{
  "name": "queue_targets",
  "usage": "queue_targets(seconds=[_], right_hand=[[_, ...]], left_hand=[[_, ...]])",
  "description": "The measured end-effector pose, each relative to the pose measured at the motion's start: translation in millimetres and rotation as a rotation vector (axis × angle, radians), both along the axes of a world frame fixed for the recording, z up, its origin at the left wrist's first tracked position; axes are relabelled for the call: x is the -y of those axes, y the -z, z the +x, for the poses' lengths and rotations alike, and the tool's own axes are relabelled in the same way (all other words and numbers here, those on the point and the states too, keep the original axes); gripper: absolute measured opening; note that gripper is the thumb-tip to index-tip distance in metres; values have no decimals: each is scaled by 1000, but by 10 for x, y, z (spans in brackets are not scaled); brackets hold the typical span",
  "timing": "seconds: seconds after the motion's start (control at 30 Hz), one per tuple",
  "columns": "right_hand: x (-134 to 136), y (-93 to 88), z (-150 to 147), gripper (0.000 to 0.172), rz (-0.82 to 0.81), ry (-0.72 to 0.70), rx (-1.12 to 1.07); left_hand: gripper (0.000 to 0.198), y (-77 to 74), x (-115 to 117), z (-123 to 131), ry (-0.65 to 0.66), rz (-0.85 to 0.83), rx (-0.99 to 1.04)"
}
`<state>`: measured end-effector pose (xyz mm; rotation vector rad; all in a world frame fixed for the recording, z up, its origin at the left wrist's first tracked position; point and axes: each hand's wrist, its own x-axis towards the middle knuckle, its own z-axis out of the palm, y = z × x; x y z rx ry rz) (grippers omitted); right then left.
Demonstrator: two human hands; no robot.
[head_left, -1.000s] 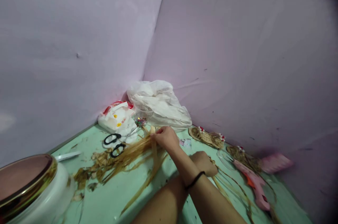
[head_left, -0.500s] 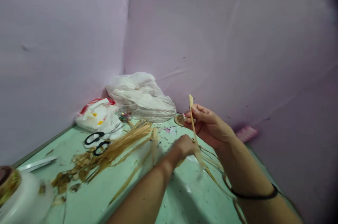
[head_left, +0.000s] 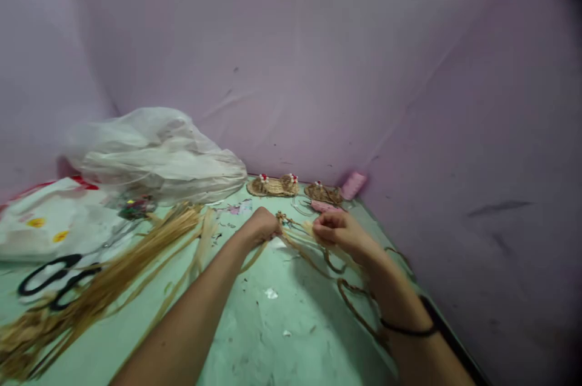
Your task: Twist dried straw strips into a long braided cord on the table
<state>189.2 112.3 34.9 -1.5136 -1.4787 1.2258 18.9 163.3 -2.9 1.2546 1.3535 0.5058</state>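
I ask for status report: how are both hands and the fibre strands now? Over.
Left hand closed on fibre strands. Right hand pinching pale strip. Loose brown cord near right forearm.

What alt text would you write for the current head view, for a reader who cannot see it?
A person's left hand is closed on fiber strands while the right hand pinches a pale strip over a light green table. At left lie a fiber bundle and black-handled scissors; beyond, beaded woven pieces lie near the wall.
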Motion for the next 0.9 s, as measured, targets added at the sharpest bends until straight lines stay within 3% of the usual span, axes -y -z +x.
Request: queue_targets(seconds=[0.13, 0.2, 0.3, 0.47, 0.67, 0.9], right_hand=[[-193, 253, -96, 9, 61, 44, 156], [-278, 309, -171, 7, 116, 54, 276], [-349, 365, -216, 18, 225, 50, 465], [-370, 459, -172, 18, 266, -28, 565], [-348, 460, -158, 21, 246, -74, 614], [-250, 338, -221, 27, 280, -115, 829]], left_hand=[[14, -31, -13, 3, 38, 9, -100], [15, -36, -16, 4, 49, -2, -106], [18, -39, -17, 12, 69, 0, -87], [16, -44, -19, 19, 70, 32, -85], [19, 7, -41, -1, 94, 27, -55], [11, 42, -63, -11, 93, 14, -25]])
